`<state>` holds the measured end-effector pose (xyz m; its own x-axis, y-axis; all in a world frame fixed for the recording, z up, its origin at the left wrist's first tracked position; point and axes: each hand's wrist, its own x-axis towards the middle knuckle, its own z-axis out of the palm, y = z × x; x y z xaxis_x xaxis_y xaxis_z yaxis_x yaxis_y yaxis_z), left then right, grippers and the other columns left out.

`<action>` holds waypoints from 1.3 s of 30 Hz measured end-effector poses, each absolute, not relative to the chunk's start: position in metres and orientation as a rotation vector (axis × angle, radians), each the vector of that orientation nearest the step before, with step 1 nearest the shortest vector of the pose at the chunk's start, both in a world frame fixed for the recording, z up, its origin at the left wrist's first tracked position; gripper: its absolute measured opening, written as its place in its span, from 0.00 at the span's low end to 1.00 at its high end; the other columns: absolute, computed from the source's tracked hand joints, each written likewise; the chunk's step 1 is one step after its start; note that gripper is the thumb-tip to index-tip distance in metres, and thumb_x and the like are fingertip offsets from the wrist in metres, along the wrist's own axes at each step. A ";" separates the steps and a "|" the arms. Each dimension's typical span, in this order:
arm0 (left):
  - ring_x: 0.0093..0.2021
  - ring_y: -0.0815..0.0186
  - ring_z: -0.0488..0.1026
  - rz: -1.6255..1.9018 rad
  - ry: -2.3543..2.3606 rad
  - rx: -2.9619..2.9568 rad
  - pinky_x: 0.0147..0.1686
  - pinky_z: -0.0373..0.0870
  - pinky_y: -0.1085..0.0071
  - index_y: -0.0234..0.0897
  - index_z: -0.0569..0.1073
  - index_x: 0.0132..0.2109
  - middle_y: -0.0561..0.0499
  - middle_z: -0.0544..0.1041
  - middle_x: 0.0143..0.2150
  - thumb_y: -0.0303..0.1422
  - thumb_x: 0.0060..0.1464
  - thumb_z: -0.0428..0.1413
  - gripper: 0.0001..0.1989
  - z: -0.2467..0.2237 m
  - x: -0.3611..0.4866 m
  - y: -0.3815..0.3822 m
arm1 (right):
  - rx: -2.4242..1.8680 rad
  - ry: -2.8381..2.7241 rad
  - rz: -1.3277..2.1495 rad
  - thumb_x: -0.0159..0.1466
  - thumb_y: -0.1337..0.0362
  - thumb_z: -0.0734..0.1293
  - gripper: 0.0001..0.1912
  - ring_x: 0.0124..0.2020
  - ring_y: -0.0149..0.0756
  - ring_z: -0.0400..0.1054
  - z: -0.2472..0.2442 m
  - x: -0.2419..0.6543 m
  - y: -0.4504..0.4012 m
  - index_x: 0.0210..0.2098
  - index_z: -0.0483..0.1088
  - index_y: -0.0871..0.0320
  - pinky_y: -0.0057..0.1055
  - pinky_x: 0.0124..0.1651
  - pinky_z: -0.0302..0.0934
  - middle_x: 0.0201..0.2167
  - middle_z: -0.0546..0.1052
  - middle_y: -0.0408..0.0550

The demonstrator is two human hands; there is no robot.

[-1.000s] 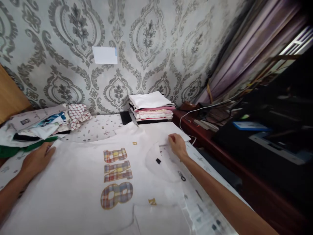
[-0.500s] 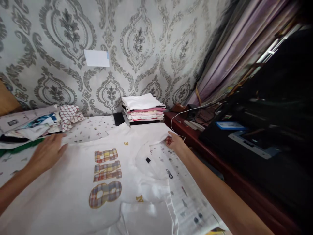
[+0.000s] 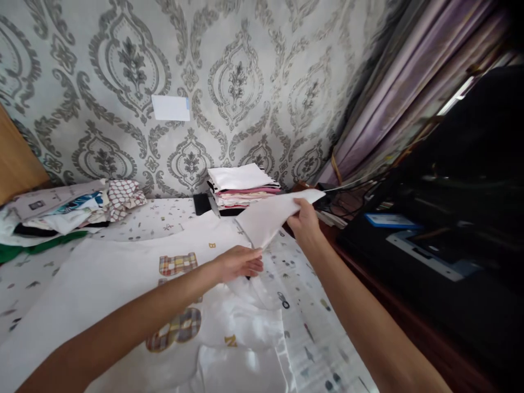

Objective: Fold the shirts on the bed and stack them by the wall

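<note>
White cloth made up the shirt (image 3: 110,262), which lay spread from the lower left of the frame to its centre, with plaid lettering (image 3: 178,263) partly hidden under the left forearm. Its sleeve (image 3: 266,218) was raised right of centre, slanting up in front of the right side of the folded stack (image 3: 244,185). The right hand (image 3: 303,221) had the sleeve's upper edge pinched between thumb and fingers. The left hand (image 3: 241,262) reached across the shirt to the centre, its fingertips at the sleeve's lower corner and above the collar; whether they were closed on the cloth, I could not tell.

Beneath the shirt was a white sheet (image 3: 319,305) with small dark prints, bare at the lower right and far left. A flat black object (image 3: 201,204) lay just left of the stack, and a loose heap of clothes (image 3: 73,204) sat at the left, against the patterned wall (image 3: 237,82). A white card (image 3: 171,108) showed on that wall at the upper left, while a purple curtain (image 3: 393,98) hung at the upper right.
</note>
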<state>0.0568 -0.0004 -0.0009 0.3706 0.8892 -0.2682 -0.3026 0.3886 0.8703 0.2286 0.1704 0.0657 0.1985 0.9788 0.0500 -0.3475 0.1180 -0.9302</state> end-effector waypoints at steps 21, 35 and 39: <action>0.41 0.55 0.81 1.379 0.663 0.296 0.42 0.80 0.58 0.34 0.71 0.56 0.41 0.81 0.47 0.26 0.52 0.64 0.24 0.025 0.038 -0.036 | -0.575 -0.527 1.595 0.52 0.82 0.64 0.19 0.35 0.34 0.77 0.123 0.217 0.066 0.39 0.69 0.57 0.34 0.44 0.77 0.32 0.79 0.42; 0.32 0.63 0.79 1.676 0.995 0.840 0.35 0.83 0.58 0.41 0.70 0.51 0.50 0.80 0.41 0.15 0.48 0.55 0.24 0.191 -0.043 0.134 | -0.550 -0.713 1.319 0.58 0.77 0.65 0.12 0.34 0.28 0.75 0.195 0.174 0.238 0.38 0.66 0.56 0.22 0.37 0.74 0.31 0.78 0.39; 0.27 0.64 0.77 1.633 1.113 0.756 0.30 0.81 0.63 0.37 0.70 0.50 0.49 0.78 0.34 0.15 0.49 0.56 0.22 0.168 -0.050 0.199 | -0.672 -0.759 1.231 0.58 0.75 0.68 0.15 0.32 0.28 0.73 0.161 0.162 0.292 0.43 0.66 0.56 0.22 0.33 0.72 0.32 0.77 0.38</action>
